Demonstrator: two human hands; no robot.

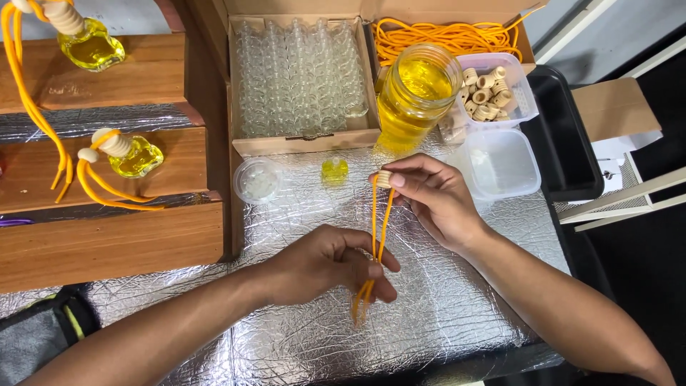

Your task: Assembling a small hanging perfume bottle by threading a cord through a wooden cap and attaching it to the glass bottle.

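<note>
My right hand (pixel 429 196) pinches a small wooden ring cap (pixel 384 179) at the top of a doubled orange cord (pixel 377 239). Lower down, my left hand (pixel 336 264) grips the same cord between thumb and fingers, and the cord's loose ends hang below it. Both hands hover over a silver foil mat (pixel 443 307). A small bottle of yellow liquid (pixel 334 170) stands on the mat just left of my right hand.
A cardboard box (pixel 307 141) holds several empty glass bottles beside a jar of yellow liquid (pixel 414 93), orange cords (pixel 446 36), a tub of wooden caps (pixel 493 89), an empty tub (pixel 500 164) and a round dish (pixel 257 180). Finished bottles (pixel 136 154) sit on wooden steps at left.
</note>
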